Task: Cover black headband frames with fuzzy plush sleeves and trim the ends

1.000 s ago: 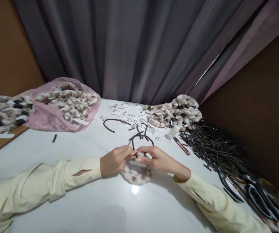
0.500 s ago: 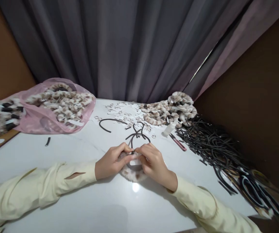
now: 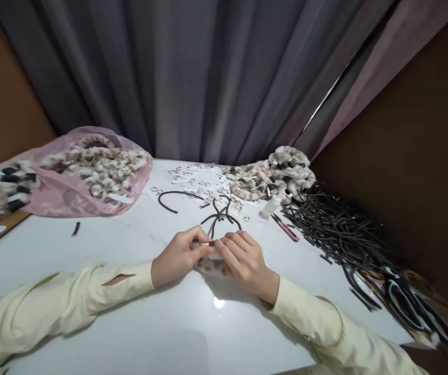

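Between my hands is a ring of spotted white-and-brown plush [image 3: 210,267], mostly hidden by my fingers. My left hand [image 3: 184,254] pinches one end of it with thumb and forefinger, beside a short black piece of tubing [image 3: 211,244]. On the other side of that black piece, my right hand [image 3: 243,261] is closed on the ring, with its fingers curled over it. A white tag [image 3: 216,255] shows partly under the right fingers. Just beyond my hands, several black tube lengths [image 3: 220,212] lie crossed on the white table [image 3: 130,323].
A pink plastic bag [image 3: 75,205] of plush rings stands at the left, more plush rings [image 3: 286,166] at the back. Small metal rings [image 3: 204,185] lie scattered there. On the right are a clear bottle [image 3: 271,205], a pink cutter [image 3: 286,229] and a heap of black tubing [image 3: 333,224].
The plush ring has tilted, so less of its loop shows below my hands. My right fingers have curled further over it, and the tag is more covered.
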Demonstrator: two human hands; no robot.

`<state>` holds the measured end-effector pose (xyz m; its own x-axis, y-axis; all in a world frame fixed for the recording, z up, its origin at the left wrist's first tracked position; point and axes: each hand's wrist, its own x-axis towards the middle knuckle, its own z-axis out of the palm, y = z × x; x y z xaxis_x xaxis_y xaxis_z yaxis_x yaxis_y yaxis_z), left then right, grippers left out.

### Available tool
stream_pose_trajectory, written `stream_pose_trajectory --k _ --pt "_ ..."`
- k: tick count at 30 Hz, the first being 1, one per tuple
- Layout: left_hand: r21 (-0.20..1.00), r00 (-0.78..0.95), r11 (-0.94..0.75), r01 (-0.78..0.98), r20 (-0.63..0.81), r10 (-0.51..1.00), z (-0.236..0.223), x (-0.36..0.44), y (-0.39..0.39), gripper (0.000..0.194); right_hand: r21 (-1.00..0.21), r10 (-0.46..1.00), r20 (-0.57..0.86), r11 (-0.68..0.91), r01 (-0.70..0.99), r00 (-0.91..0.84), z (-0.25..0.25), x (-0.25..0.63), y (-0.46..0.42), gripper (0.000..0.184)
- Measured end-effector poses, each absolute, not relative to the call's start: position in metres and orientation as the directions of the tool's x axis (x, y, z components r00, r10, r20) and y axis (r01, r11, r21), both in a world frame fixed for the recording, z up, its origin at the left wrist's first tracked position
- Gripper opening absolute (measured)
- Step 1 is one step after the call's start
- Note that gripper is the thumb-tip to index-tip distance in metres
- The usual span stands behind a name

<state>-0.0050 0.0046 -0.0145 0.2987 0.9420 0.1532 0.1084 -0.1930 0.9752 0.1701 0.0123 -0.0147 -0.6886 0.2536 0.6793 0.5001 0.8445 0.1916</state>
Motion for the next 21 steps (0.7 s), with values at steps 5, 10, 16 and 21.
stream_pose_trajectory --k 5,10,16,21 --pt "0.986 0.218 0.125 -0.107 -0.099 0.971 -0.011 -0.003 0.012 0.025 0.22 0.261 0.729 0.786 0.578 -0.632 -0.012 0.163 0.008 0.021" --pt "0.785 0.33 0.446 -0.43 -0.323 0.887 -0.012 -0.006 0.016 0.02 0.307 0.218 0.622 0.815 0.491 -0.752 -0.013 0.162 0.005 0.018" --pt "0.669 0.388 0.543 -0.508 -0.385 0.837 -0.003 -0.009 0.018 0.012 0.127 0.403 0.599 0.806 0.579 -0.692 -0.02 0.163 0.004 0.03" --pt "0.78 0.362 0.485 -0.396 -0.353 0.863 0.001 -0.01 0.02 0.009 -0.496 0.729 0.384 0.68 0.539 -0.567 -0.016 0.158 0.0 0.035"
